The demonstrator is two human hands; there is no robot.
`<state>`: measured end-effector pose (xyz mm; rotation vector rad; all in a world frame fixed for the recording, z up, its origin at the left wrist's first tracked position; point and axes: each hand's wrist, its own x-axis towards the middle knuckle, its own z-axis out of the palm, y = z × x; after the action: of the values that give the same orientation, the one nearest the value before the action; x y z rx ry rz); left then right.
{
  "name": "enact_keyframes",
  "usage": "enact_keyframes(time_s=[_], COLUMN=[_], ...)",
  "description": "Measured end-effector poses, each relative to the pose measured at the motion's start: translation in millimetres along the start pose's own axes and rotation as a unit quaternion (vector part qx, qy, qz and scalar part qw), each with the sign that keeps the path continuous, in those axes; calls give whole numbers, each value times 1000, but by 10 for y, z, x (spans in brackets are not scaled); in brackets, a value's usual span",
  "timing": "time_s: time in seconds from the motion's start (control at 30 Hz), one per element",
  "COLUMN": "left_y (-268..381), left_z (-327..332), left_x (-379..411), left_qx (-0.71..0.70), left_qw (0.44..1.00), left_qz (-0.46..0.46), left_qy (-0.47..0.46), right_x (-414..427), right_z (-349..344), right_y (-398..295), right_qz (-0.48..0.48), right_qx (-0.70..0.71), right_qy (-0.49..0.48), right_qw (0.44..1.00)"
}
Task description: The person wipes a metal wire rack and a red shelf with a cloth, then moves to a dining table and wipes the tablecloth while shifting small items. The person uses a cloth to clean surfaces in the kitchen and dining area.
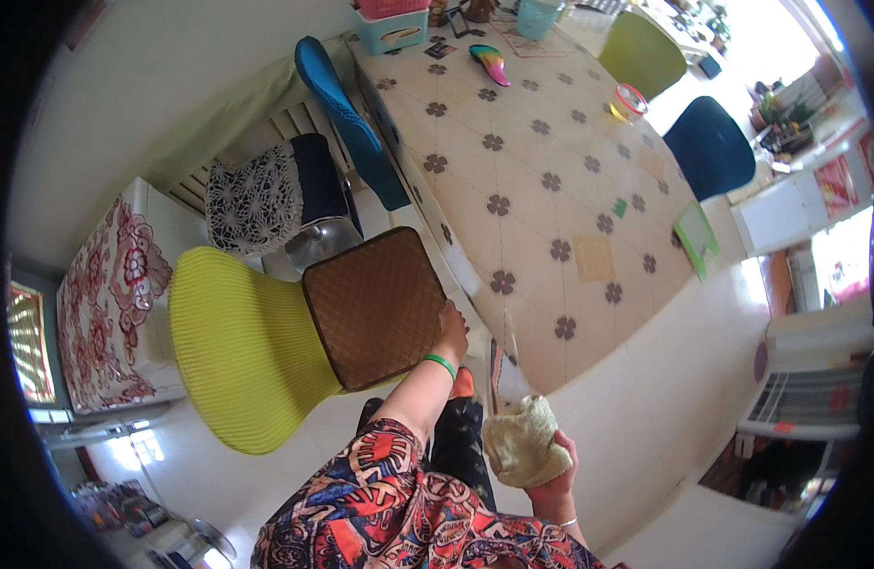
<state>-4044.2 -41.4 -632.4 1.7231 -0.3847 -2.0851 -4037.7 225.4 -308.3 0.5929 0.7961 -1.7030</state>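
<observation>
My left hand [454, 331], with a green band on its wrist, is at the right edge of a brown quilted seat cushion [376, 309]. Its fingers are curled at the cushion's rim; part of them is hidden, so their grip is unclear. The cushion lies on the seat of a lime-green ribbed chair [245, 348]. In my right hand [559, 469] is a bunched pale yellow-green cloth [524, 442], held near my body below the table's corner.
A table with a flower-patterned cover [529, 235] bears a rainbow hairbrush [490, 64], a round lidded container [628, 104] and a green-framed board [696, 238]. A blue chair [351, 121] stands against its left side. A small cabinet with a red-patterned cover [117, 306] is behind the lime chair.
</observation>
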Motion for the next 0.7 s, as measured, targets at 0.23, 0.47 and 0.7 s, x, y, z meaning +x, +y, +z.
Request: enact_keyframes(time_s=[0.23,0.47,0.7], left_y=[299,936,1589], left_z=[265,-151,-934], left_x=[660,661,146], left_qx=[-183,-378,-213], left_qw=[983,907,899], left_qz=[-6,8,107], left_qy=[-10,-184,-366], right_x=[436,781,1164], right_z=[-52,399,1027], right_y=[-581,-643,-263], right_qz=[29,56,110], right_qx=[-109,-195,-273], right_qy=[19,12,-20], right_qw=[993,979,956])
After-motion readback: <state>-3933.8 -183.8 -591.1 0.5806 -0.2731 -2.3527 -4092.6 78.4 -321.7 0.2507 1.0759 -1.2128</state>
